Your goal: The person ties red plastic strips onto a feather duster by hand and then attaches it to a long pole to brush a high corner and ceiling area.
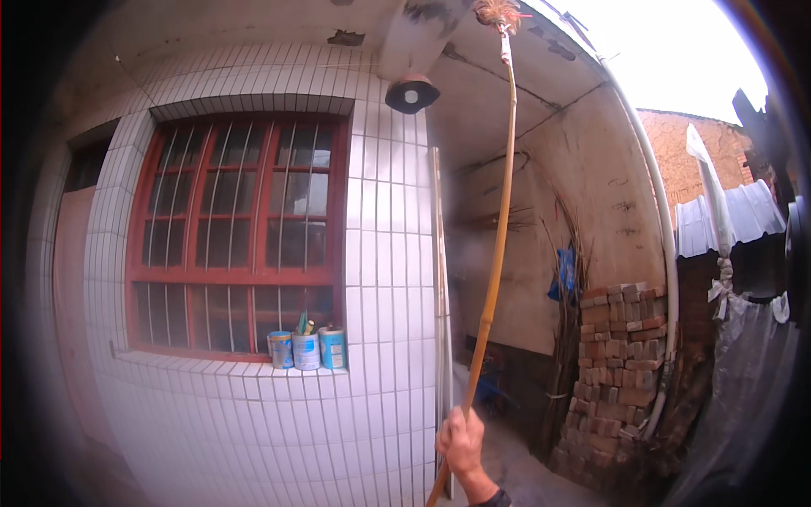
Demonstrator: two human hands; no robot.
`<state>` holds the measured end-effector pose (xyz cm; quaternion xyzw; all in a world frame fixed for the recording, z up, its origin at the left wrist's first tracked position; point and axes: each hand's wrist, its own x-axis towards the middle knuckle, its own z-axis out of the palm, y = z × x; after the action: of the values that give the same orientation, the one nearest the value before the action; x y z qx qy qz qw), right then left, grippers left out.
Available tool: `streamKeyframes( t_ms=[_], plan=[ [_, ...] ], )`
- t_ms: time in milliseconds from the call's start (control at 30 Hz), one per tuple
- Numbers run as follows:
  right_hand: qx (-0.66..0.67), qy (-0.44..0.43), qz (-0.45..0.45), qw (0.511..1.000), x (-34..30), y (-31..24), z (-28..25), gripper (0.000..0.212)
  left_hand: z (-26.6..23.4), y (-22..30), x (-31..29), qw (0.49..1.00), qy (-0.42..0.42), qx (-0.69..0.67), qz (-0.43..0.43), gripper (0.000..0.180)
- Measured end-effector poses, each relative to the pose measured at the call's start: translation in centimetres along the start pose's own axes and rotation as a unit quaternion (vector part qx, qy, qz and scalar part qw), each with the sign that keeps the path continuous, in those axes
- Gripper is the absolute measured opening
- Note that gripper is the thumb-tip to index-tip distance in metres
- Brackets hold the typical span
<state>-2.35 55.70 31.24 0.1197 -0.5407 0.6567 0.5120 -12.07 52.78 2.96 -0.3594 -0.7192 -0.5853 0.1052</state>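
Note:
Low in the picture, my right hand (462, 441) is closed around a long bamboo-handled duster (500, 232). The yellowish pole rises from the lower edge, bending slightly. At its top, a tuft of tan and reddish bristles (500, 13) is up by the ceiling, partly cut off by the picture's upper edge; whether it touches is unclear. To the left of the pole hangs a lamp with a dark, rust-coloured shade (411, 95), apart from the tuft. My left hand is out of view.
A white-tiled wall (390, 296) holds a red-framed barred window (241, 198). Three tins (307, 350) stand on its sill. A narrow upright strip (441, 296) runs along the wall's corner. At right are stacked bricks (621, 355), bundled sticks (557, 363) and a white pipe (650, 177).

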Motion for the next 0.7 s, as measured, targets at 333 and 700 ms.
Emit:
streamKeyframes(
  t_ms=[333,700],
  plan=[
    [0.086,-0.088,-0.011,0.992,13.4,0.4,1.0,0.025,-2.6,9.4,12.6,0.983,0.045,-0.091,0.155,0.050],
    [0.105,-0.144,0.030,0.983,24.1,1.9,-3.2,0.027,2.9,14.7,19.6,0.980,0.105,-0.091,0.142,0.049]
  ],
)
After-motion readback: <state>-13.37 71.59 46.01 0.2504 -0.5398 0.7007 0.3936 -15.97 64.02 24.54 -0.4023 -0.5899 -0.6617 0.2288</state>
